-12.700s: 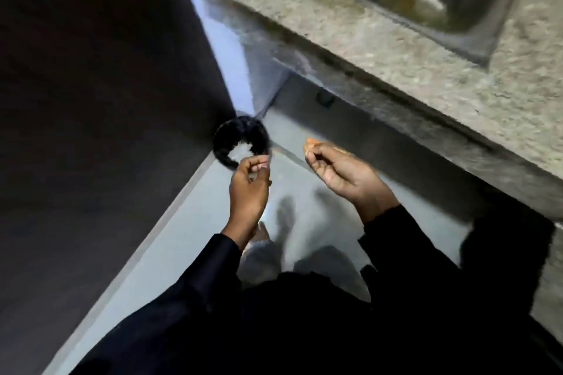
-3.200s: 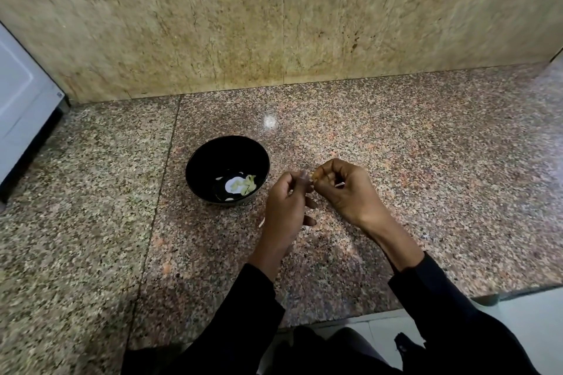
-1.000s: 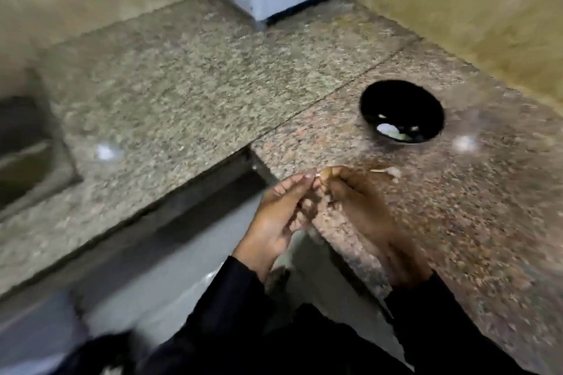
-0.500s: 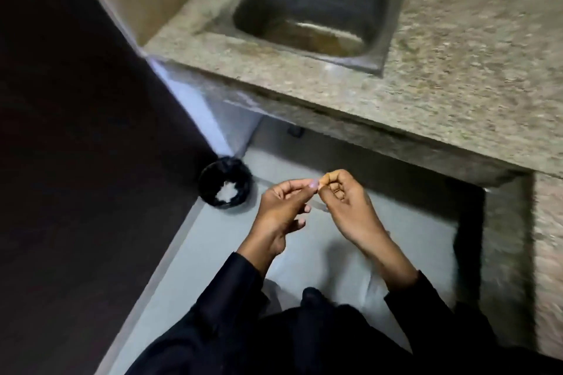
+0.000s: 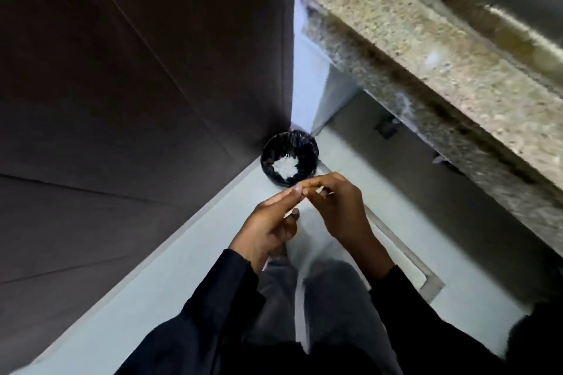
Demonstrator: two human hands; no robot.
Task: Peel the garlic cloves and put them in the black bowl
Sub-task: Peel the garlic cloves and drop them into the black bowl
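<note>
Head view looks straight down past dark sleeves to the two hands, held together above the floor. The left hand has its thumb and forefinger drawn together at the tips, and the right hand has its fingers curled in to meet them. Between the fingertips something small and pale shows, most likely a garlic clove or a scrap of its skin; it is too small and blurred to say which, so I cannot tell exactly what each grip holds, only that both pinch at that spot.

Just beyond the fingertips, on the floor in the corner, stands a small bin lined with a black bag, with pale scraps lying in it. Farther off, up and to the right of the hands, runs the speckled stone worktop with a steel sink set into it.

The black bowl is not in sight here, so the count of peeled cloves cannot be read. My judgement: skin is being shed over the bin, with peeling and bowl delivery left.
</note>
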